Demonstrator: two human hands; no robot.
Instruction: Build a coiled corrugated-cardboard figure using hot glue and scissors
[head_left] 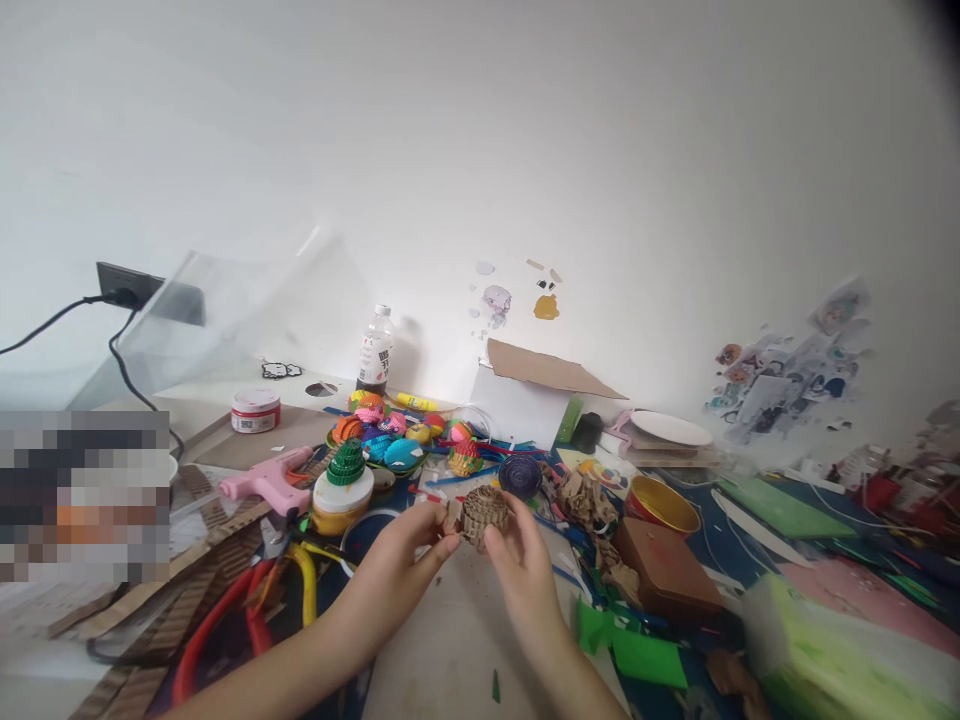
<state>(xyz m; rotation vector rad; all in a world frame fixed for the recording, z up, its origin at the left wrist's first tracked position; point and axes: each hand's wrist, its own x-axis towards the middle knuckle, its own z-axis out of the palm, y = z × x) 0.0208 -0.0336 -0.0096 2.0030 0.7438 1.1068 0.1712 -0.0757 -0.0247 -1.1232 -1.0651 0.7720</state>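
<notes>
"Firstly, the principal item: where is it?"

"One brown corrugated coil (485,505), ring-shaped, raised above the pale board (457,640) on the worktop, between the two hands."

"Hands, itemised?"

"Right hand (523,560): grasping the coil, thumb on the near side, fingers around the right side. Left hand (412,545): thumb and fingers pinching one small brown tab (453,515), just left of the coil. Whether tab and coil are joined, I cannot tell."

"Bearing and axis?"

"Coil: right and slightly far of the left fingertips; left and slightly far of the right palm. Axis: roughly upright, the rolled top tipped a little towards the near side, by the look of it. Nearer hand: the right, in contact. The tab lies between left hand and coil."

"Adjacent stock?"

"One dark blue coil (520,477), far and slightly right. One green ribbed cone (346,466), on a white-lidded jar (343,508), left. One pink glue gun (271,482), farther left. Crumpled brown paper (585,500), right."
</notes>
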